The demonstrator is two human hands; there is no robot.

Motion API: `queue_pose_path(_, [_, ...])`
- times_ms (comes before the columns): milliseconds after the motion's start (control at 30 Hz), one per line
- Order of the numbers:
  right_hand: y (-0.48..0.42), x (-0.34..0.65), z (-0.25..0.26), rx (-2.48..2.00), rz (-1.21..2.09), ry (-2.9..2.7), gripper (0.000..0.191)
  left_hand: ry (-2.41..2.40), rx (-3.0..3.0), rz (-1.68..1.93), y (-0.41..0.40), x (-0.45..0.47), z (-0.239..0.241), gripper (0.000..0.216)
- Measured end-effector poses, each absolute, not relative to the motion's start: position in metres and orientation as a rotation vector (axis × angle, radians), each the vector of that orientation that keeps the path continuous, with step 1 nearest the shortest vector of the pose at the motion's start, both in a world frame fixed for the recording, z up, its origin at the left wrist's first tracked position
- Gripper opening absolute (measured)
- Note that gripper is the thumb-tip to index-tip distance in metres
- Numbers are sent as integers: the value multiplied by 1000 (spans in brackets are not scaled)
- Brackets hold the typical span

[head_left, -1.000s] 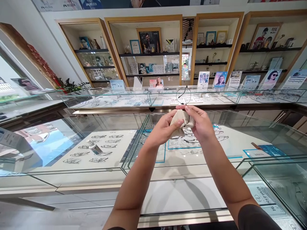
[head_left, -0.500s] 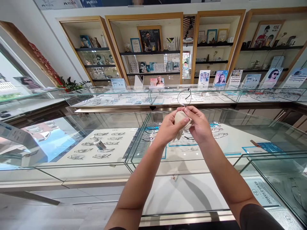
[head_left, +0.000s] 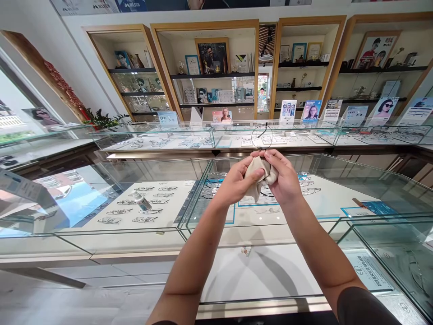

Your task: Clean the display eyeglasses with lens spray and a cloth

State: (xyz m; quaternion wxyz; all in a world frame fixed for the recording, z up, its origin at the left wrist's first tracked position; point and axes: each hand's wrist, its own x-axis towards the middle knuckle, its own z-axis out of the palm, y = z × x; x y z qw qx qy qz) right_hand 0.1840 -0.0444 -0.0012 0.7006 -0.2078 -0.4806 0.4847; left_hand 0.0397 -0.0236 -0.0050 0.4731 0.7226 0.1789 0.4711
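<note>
Both my hands are raised above a glass display counter (head_left: 189,198). My left hand (head_left: 235,183) pinches a beige cleaning cloth (head_left: 256,177) between thumb and fingers. My right hand (head_left: 284,176) is closed on the same cloth and on a pair of thin-framed glasses (head_left: 261,135), whose dark rim and temple stick up above the fingers. The lens inside the cloth is hidden.
Several glasses frames lie in the case under the glass, with a small white spray bottle (head_left: 141,201) on the left. A second glass counter (head_left: 216,135) runs behind, carrying upright leaflets. Wall shelves (head_left: 209,74) hold pictures and certificates. A plant (head_left: 101,119) stands far left.
My hands have stayed together at the same spot; the fingers have shifted on the cloth, kneading it around the glasses. The view has moved slightly.
</note>
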Motion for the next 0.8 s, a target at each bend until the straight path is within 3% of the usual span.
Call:
queue_pose_path(333, [-45,172,-5,-409,1110,-963,16,569,1727,1597,-23,67,-18,51])
queue_pose_path(467, [-38,176,-6,-370,1128,-956,20,532,1734,1504,-15,59,-16,59])
queue_pose_path(633, [-30,191,-8,-375,1124,-943,22,454,1550,1319,-1,44,-19,54])
queue_pose_path(800, [-25,206,-8,-453,1058,-954,20,485,1311,1361,12,29,-18,53])
